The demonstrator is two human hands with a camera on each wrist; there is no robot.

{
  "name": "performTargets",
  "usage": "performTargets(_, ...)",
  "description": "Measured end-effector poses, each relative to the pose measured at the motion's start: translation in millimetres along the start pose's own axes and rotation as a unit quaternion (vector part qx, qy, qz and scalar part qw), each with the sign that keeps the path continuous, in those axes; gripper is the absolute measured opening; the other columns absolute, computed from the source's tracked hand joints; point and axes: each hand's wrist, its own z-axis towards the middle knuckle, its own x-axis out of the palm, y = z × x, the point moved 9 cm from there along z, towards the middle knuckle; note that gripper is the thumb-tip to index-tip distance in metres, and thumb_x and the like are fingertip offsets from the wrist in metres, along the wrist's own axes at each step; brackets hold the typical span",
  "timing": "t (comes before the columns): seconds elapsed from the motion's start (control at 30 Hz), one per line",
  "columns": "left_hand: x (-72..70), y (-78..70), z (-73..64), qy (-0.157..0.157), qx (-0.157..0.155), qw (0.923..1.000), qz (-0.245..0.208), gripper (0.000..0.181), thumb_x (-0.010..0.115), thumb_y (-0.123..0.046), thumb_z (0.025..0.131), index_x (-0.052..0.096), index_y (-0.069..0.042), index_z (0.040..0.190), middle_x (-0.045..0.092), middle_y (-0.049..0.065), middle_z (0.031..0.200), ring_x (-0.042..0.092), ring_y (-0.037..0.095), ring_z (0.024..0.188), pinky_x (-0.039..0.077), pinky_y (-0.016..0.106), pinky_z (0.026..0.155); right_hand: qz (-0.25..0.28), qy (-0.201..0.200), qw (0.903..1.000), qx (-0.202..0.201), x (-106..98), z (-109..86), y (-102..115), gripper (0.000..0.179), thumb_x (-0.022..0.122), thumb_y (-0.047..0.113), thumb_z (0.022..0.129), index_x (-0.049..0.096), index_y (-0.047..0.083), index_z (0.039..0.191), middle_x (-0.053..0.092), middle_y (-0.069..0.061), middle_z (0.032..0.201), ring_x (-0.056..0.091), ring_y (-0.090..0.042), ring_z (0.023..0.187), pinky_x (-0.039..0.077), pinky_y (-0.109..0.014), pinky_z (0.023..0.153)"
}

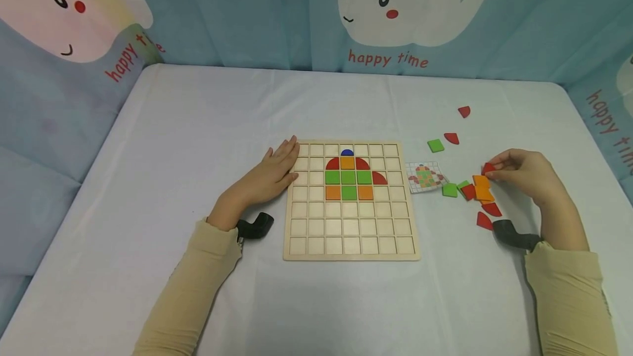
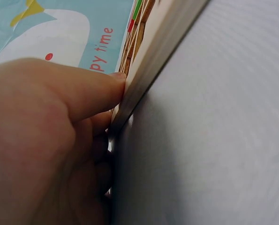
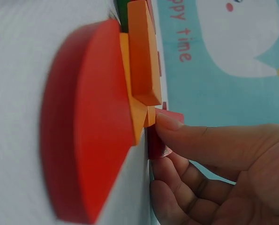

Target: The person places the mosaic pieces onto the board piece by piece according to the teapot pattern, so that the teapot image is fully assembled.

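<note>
Red was the small flat piece (image 1: 488, 168) that the right hand (image 1: 526, 174) pinched between thumb and finger, maybe by its edge because it was thin. The fingers hid part of its shape. Just beside those fingertips lay a pile of orange square pieces (image 1: 482, 191), and nearer the wrist was a red piece with one round side (image 1: 492, 210), likely put there for easy reaching. The left hand (image 1: 269, 180) gripped nothing. Its fingers lay straight, and its thumb touched the side of the pale wooden board with little square boxes (image 1: 351, 227), perhaps to stop it sliding. Right of those fingers, green square pieces (image 1: 348, 177) sat in the boxes, whose thin ridges likely kept them in line. A white card with a coloured picture (image 1: 425, 176) lay between the board and the right fingers, maybe for easy looking.
</note>
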Motion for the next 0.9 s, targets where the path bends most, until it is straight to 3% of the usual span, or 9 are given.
performTargets(0.23, 1.4, 1.2, -0.8, 0.0, -0.002, 1.0, 0.0, 0.062, 0.04, -0.021, 0.102, 0.008, 0.003, 0.149, -0.003, 0.015, 0.157, -0.002, 0.028, 0.143, -0.002, 0.047, 0.114, 0.008, 0.018, 0.9995, 0.025, 0.7, -2.3, -3.5, 0.037, 0.066, 0.02, 0.089, 0.056, -0.009, 0.11, 0.06, -0.018, 0.09, 0.043, -0.036, 0.092, 0.04, -0.033, 0.066)
performTargets(0.47, 0.0, -0.6, -1.7, 0.001, -0.001, 1.0, 0.001, 0.062, 0.04, -0.021, 0.102, 0.008, 0.004, 0.149, -0.003, 0.016, 0.156, -0.002, 0.028, 0.143, -0.002, 0.047, 0.113, 0.002, 0.01, 0.9997, 0.021, 0.0, -4.0, -1.2, 0.033, 0.065, 0.02, 0.09, 0.057, -0.007, 0.108, 0.061, -0.017, 0.089, 0.043, -0.035, 0.092, 0.041, -0.034, 0.066)
performTargets(0.67, 0.2, 0.1, -0.6, 0.0, -0.001, 1.0, 0.003, 0.061, 0.039, -0.021, 0.103, 0.008, 0.003, 0.149, -0.003, 0.016, 0.157, -0.002, 0.028, 0.143, -0.001, 0.047, 0.114, 0.003, 0.007, 0.9996, 0.027, -2.7, -5.0, -3.7, 0.045, 0.062, 0.037, 0.091, 0.056, -0.004, 0.11, 0.058, -0.022, 0.103, 0.041, -0.036, 0.097, 0.04, -0.039, 0.068)
performTargets(0.9, 0.2, -0.3, -0.8, -0.003, -0.001, 1.0, 0.0, 0.061, 0.039, -0.021, 0.102, 0.009, 0.005, 0.148, -0.003, 0.017, 0.156, -0.001, 0.029, 0.143, -0.001, 0.048, 0.113, 0.026, 0.013, 0.9995, 0.015, -4.1, -3.0, -6.5, 0.047, 0.056, 0.036, 0.094, 0.052, -0.005, 0.116, 0.056, -0.028, 0.11, 0.041, -0.039, 0.102, 0.04, -0.044, 0.075)
